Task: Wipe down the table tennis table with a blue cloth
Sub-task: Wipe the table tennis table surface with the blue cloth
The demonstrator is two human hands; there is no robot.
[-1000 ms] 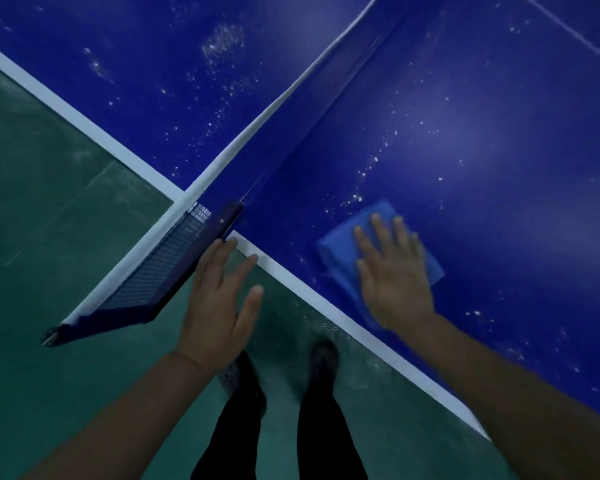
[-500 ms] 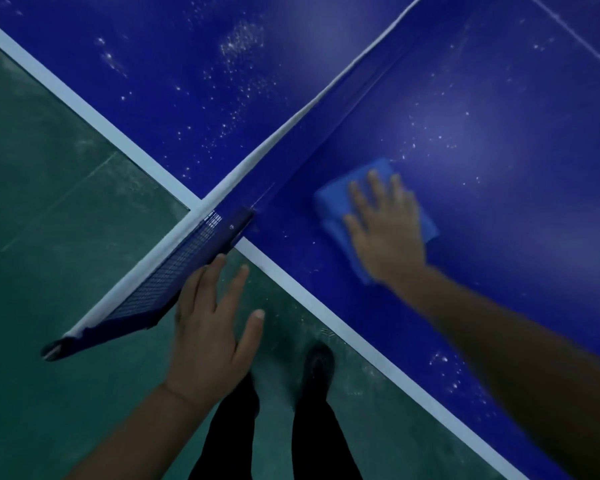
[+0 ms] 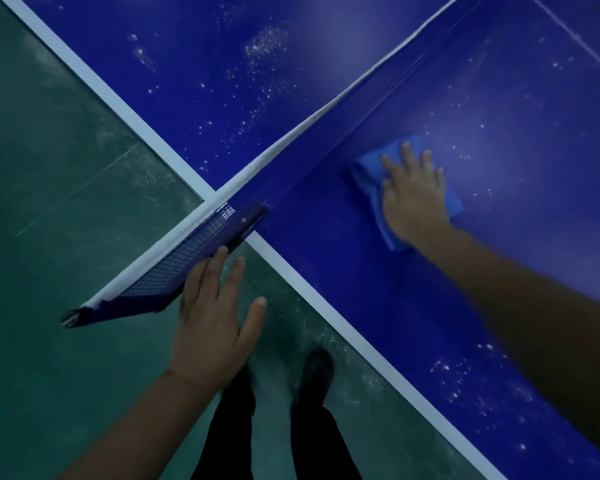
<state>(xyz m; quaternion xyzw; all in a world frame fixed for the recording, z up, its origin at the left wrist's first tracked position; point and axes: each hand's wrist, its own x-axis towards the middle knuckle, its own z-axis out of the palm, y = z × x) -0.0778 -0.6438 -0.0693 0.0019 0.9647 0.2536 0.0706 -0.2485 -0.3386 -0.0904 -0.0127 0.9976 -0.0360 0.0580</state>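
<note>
The blue table tennis table (image 3: 499, 98) fills the upper and right part of the view, speckled with white dust. A folded blue cloth (image 3: 369, 174) lies flat on it, right of the net. My right hand (image 3: 411, 192) presses on the cloth with straight, spread fingers and covers most of it. My left hand (image 3: 212, 313) hovers off the table's side, fingers straight, its fingertips at the end of the net bracket (image 3: 174, 271); whether they touch it is unclear.
The net (image 3: 326, 119) with its white top band runs diagonally across the table. A white edge line (image 3: 326, 299) borders the table. Below lies a green floor (image 3: 49, 202), where my dark trouser legs and shoes (image 3: 316, 372) stand.
My right hand has slid the cloth away from the table's edge, farther onto the table along the net. My left hand stays by the net bracket.
</note>
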